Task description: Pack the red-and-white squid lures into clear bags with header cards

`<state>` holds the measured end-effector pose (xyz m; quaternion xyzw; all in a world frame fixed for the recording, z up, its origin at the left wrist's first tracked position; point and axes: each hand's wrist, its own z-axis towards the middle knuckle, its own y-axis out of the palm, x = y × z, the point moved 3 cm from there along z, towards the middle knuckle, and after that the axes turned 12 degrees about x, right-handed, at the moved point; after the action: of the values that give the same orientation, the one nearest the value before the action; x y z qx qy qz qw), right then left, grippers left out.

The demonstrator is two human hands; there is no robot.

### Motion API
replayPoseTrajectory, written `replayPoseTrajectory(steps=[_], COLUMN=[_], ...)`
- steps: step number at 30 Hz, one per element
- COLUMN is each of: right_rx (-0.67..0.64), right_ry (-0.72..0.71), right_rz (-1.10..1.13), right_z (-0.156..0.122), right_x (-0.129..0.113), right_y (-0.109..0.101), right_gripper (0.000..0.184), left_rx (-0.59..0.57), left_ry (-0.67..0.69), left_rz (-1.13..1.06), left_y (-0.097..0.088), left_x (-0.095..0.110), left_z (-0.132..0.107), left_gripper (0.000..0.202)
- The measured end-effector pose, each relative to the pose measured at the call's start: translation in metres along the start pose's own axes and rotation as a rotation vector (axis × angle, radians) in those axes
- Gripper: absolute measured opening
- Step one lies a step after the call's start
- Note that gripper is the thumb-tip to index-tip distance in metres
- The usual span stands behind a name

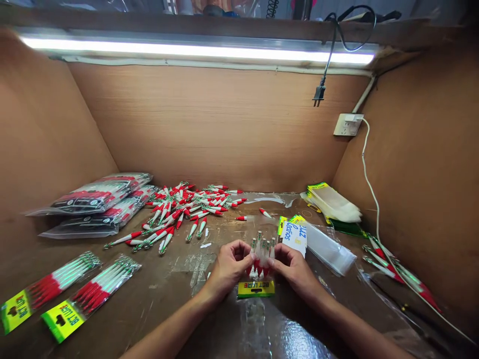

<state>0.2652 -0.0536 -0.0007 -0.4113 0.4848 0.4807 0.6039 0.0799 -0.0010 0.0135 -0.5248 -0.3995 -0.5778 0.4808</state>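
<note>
My left hand (229, 267) and my right hand (294, 269) meet at the middle of the bench, fingers curled round a small bunch of red-and-white fishing lures (261, 252) held upright between them. Just below the bunch lies a clear bag with a yellow "BCT LURE" header card (256, 289), its plastic stretching toward me. A big loose pile of the same lures (183, 209) covers the bench behind my hands.
Two filled lure packs (80, 294) lie at the front left, and stacked filled bags (97, 202) behind them. Empty bags and a handwritten card (295, 237) sit to the right, more empty bags (333, 202) at the back right. Several loose lures (396, 274) lie by the right wall.
</note>
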Motion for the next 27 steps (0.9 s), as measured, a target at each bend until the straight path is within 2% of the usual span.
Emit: replayPoseTrajectory(steps=[6, 10, 15, 20, 25, 27], right_rx=[-0.032, -0.076, -0.047, -0.103, -0.073, -0.155], right_ry=[-0.007, -0.041, -0.031, -0.045, -0.023, 0.042], right_rz=[-0.030, -0.046, -0.030, 0.008, 0.030, -0.029], right_z=[-0.003, -0.008, -0.006, -0.004, -0.006, -0.007], right_x=[-0.002, -0.007, -0.003, -0.005, -0.007, -0.007], right_y=[0.003, 0.007, 0.002, 0.002, 0.004, 0.000], right_gripper=[0.023, 0.025, 0.028, 0.027, 0.031, 0.035], left_rx=[0.006, 0.017, -0.175, -0.139, -0.136, -0.181], left_ry=[0.043, 0.078, -0.064, -0.038, -0.121, -0.159], left_rz=[0.098, 0.112, -0.059, -0.103, -0.136, -0.091], left_y=[0.000, -0.001, 0.002, 0.003, 0.003, -0.006], left_x=[0.002, 0.007, -0.001, -0.005, -0.002, 0.001], left_z=[0.001, -0.001, -0.002, -0.002, -0.004, 0.000], left_gripper=[0.008, 0.012, 0.034, 0.035, 0.041, 0.042])
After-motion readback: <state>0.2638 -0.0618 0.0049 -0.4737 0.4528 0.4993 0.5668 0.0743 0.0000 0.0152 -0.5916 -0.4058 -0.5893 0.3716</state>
